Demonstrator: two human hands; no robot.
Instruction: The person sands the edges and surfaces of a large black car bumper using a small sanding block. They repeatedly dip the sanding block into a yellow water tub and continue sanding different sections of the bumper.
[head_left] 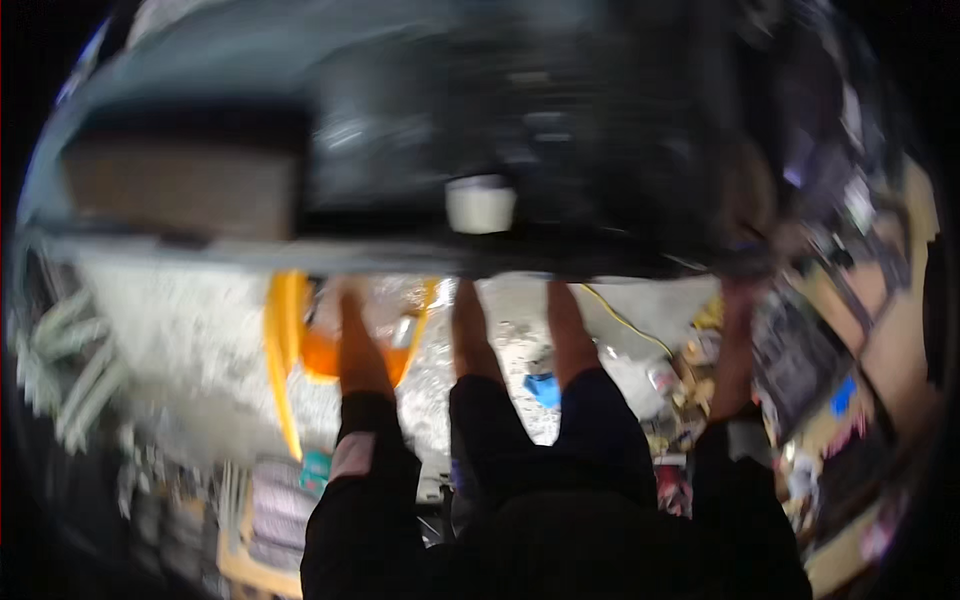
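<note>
A large dark, glossy panel (pixel 590 130) fills the upper part of the head view, smeared by motion. Its pale lower edge crosses in front of me. My left hand (pixel 347 292) reaches up to that edge, where its fingers are hidden. At the right end of the same edge is my right hand (pixel 748 262), touching or very near the panel; its fingers are too blurred to make out. A small white block-like thing (pixel 480 204) shows on the panel between my hands. Toward the left, a brownish rectangular area (pixel 180 190) is framed in black.
Below the left hand, an orange and yellow object (pixel 285 350) stands on the pale, speckled floor (pixel 180 350). A blue scrap (pixel 543 390) lies between my legs. A yellow cord (pixel 630 322) runs right, toward cluttered items and a dark bag-like thing (pixel 797 350). Pale bars (pixel 75 370) stand far left.
</note>
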